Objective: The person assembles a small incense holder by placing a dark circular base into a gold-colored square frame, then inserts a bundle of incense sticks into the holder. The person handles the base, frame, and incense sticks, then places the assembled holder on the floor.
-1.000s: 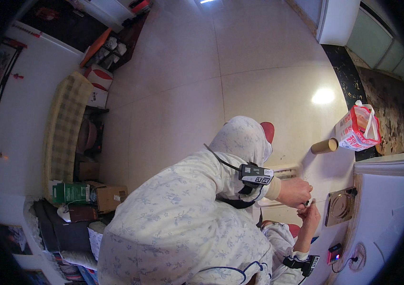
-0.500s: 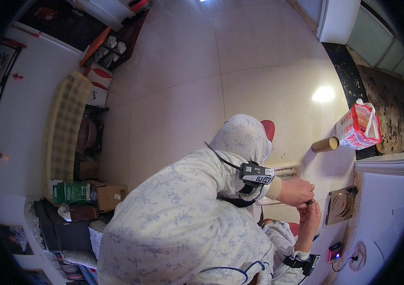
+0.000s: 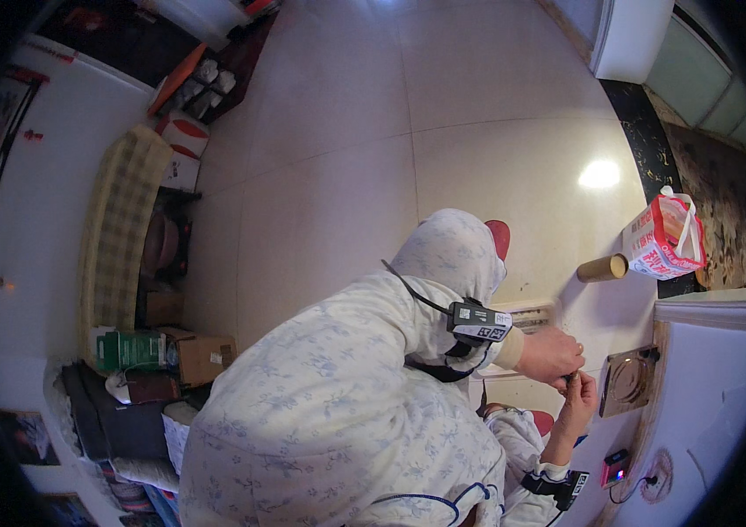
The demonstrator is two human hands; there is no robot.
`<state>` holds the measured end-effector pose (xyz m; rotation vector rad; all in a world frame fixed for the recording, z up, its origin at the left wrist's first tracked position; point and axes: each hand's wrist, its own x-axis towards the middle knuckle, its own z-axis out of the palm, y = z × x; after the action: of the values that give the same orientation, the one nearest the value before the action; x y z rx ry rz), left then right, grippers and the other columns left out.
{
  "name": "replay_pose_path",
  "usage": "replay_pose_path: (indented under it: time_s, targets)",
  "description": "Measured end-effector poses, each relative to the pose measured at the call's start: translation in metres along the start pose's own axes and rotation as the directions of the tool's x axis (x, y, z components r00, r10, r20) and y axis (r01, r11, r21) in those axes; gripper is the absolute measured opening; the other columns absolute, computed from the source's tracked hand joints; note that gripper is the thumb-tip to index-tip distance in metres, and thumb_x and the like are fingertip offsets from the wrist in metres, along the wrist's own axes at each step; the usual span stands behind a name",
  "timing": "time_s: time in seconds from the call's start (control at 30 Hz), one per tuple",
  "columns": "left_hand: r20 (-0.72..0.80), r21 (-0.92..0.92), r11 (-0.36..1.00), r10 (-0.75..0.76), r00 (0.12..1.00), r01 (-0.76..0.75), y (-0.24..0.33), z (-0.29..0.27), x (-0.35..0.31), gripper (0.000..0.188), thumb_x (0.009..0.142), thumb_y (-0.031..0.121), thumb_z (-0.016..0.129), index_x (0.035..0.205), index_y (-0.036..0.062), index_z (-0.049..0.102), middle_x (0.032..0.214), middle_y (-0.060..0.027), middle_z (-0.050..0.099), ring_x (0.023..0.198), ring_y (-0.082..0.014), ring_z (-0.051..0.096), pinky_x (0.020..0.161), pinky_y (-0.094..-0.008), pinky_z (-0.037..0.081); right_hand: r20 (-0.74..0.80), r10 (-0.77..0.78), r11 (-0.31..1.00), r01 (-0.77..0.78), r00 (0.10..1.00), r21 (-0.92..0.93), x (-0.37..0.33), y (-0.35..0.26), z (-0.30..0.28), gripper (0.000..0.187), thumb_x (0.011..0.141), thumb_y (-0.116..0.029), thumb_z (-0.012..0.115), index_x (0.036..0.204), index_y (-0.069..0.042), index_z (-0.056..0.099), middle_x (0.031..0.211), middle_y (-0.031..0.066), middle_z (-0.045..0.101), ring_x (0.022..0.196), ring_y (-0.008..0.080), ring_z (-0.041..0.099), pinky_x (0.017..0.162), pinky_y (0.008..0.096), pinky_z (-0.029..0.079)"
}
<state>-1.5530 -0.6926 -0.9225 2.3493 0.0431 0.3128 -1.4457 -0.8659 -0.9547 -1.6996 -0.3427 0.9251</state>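
Observation:
My left hand (image 3: 548,355) and my right hand (image 3: 576,402) meet at fingertip height over the floor at the right. Their fingers are pinched together on a small dark thing (image 3: 571,378), mostly hidden by the fingers and too small to name. Below the left wrist, a pale slotted tray (image 3: 529,318) lies on the floor, partly covered by my forearm and sleeve. A shallow brownish see-through tray (image 3: 628,381) rests just beyond the right hand, by the wall.
A brown cylinder (image 3: 602,269) lies beside a red-and-white carrier bag (image 3: 664,239). A small red-and-black device (image 3: 616,468) with a cord is near the wall. My red slipper (image 3: 498,238) shows past my knee. Cardboard boxes (image 3: 206,358) and a cloth-covered bench (image 3: 122,228) stand at the left.
Both hands stay together at the small dark thing. The left hand's fingers have shifted and turned slightly, and the right hand has moved a little.

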Motion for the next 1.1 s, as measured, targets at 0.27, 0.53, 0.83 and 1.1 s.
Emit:
replay_pose_path:
  time_s: [0.27, 0.53, 0.83, 1.1]
  targets:
    - [0.159, -0.026, 0.998, -0.053, 0.986, 0.058, -0.004, 0.014, -0.001, 0.031, 0.070, 0.030, 0.071, 0.071, -0.0008, 0.063, 0.070, -0.0182, 0.063, 0.067, -0.0360, 0.064, 0.059, -0.0440, 0.052, 0.033, -0.039, 0.996, 0.041, 0.999, -0.074, -0.006, -0.003, 0.007, 0.014, 0.095, -0.011, 0.057, 0.089, 0.001, 0.058, 0.080, 0.0029, 0.061, 0.067, 0.0073, 0.056, 0.061, 0.0209, 0.046]
    - [0.195, -0.007, 0.994, -0.109, 0.975, 0.113, -0.006, 0.011, -0.002, 0.023, 0.070, 0.022, 0.067, 0.070, -0.0007, 0.064, 0.071, -0.0185, 0.064, 0.067, -0.0364, 0.065, 0.059, -0.0444, 0.052, 0.106, 0.003, 0.975, 0.021, 0.994, -0.220, -0.005, 0.005, -0.002, 0.016, 0.095, -0.013, 0.056, 0.089, 0.001, 0.058, 0.079, 0.0032, 0.061, 0.068, 0.0082, 0.056, 0.062, 0.0220, 0.046]
    - [-0.030, -0.084, 0.996, -0.027, 0.999, 0.024, -0.009, 0.012, -0.005, 0.019, 0.077, 0.015, 0.060, 0.085, -0.0021, 0.055, 0.070, -0.0171, 0.062, 0.067, -0.0374, 0.064, 0.057, -0.0466, 0.050, -0.036, -0.021, 0.995, 0.024, 0.999, 0.094, -0.007, -0.017, 0.014, 0.022, 0.095, -0.015, 0.056, 0.110, 0.002, 0.056, 0.093, 0.0061, 0.060, 0.085, 0.0119, 0.059, 0.079, 0.0249, 0.047]
    - [0.134, -0.097, 0.995, 0.020, 0.991, -0.007, 0.006, -0.002, -0.011, 0.022, 0.076, 0.018, 0.063, 0.086, -0.0009, 0.058, 0.072, -0.0169, 0.064, 0.068, -0.0363, 0.065, 0.058, -0.0453, 0.051, 0.048, 0.029, 0.994, -0.034, 0.998, 0.106, -0.026, -0.017, 0.023, 0.015, 0.094, -0.015, 0.059, 0.100, -0.002, 0.057, 0.085, -0.0003, 0.058, 0.079, 0.0078, 0.054, 0.072, 0.0212, 0.043]
